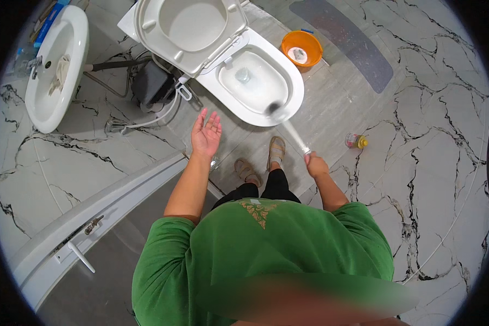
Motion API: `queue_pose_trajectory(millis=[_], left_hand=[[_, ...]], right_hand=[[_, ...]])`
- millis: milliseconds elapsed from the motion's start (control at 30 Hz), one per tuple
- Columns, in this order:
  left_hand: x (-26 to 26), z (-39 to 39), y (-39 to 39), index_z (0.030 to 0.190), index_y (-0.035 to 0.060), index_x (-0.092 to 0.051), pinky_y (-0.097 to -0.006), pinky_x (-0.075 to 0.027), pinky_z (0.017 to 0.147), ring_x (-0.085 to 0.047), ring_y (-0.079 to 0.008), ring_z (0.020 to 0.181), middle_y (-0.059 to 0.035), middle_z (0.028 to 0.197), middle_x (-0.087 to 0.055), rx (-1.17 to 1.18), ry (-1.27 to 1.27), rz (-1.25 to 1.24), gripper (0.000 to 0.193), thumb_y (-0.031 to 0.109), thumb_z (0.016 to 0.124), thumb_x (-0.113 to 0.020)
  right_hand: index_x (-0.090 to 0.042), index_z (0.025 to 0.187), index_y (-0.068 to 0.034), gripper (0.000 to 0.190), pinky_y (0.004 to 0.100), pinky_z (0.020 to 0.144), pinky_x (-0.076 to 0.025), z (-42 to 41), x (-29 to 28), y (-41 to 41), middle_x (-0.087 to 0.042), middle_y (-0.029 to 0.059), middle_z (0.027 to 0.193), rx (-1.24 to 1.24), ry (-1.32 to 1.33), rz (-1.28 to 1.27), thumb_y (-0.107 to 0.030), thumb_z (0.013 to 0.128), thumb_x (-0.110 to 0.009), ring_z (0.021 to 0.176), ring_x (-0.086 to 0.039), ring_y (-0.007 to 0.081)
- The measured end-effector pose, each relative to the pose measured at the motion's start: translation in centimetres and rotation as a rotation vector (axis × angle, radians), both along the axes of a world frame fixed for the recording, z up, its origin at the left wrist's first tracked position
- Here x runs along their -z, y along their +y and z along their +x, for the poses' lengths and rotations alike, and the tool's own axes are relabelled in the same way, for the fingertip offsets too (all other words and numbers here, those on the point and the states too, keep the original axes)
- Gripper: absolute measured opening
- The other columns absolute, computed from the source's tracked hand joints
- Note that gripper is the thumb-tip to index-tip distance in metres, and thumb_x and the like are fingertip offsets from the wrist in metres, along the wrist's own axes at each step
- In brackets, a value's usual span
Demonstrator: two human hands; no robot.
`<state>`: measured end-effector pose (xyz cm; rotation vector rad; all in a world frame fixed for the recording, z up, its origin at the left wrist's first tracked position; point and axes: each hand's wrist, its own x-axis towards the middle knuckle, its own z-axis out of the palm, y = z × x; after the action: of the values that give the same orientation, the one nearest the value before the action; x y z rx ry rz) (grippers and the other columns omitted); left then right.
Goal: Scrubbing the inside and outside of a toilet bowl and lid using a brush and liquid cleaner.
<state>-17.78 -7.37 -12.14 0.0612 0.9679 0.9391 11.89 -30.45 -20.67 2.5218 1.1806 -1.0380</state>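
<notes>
My right hand (317, 165) grips the white handle of a toilet brush (291, 132). The dark, motion-blurred brush head (274, 107) is over the front inner side of the toilet bowl (265, 77), near the rim; whether it touches the porcelain I cannot tell. Water stands at the bottom of the bowl. Raised behind it are the toilet seat and lid (193, 24). Palm up with its fingers extended, my left hand (206, 134) holds nothing and is left of the bowl's front.
An orange bucket (316, 51) with something white inside stands right of the toilet. A yellow-capped bottle (355, 141) is farther right. At left are a washbasin (81, 45) holding a cloth (60, 75), a dark bin (153, 81), and a white door (118, 199) with a lever handle.
</notes>
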Motion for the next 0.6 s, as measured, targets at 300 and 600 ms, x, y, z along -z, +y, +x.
queue_pose_trajectory(millis=[300,600], left_hand=[[-0.2,0.9,0.7,0.112,0.0176,-0.048,-0.0288,-0.039,0.079,-0.047,-0.0162,0.095,-0.0052,0.108,-0.048,-0.003,-0.015,0.003,0.032,0.031,0.083,-0.050],[-0.3,2.8,1.4,0.108,0.0155,-0.050,-0.0304,-0.040,0.080,-0.048,-0.0168,0.094,-0.0063,0.107,-0.049,-0.004,-0.038,0.031,0.031,0.032,0.081,-0.053]], right_hand=[[-0.047,0.098,-0.004,0.044,0.0454,0.072,-0.044,3.2,0.4,0.4,-0.059,0.0211,0.086,0.016,0.016,-0.059,-0.044,0.086,-0.034,0.082,-0.057,0.0364],[-0.049,0.091,-0.006,0.043,0.0447,0.066,-0.046,5.8,-0.8,-0.6,-0.061,0.0172,0.080,-0.325,0.084,-0.091,-0.047,0.083,-0.039,0.077,-0.059,0.0332]])
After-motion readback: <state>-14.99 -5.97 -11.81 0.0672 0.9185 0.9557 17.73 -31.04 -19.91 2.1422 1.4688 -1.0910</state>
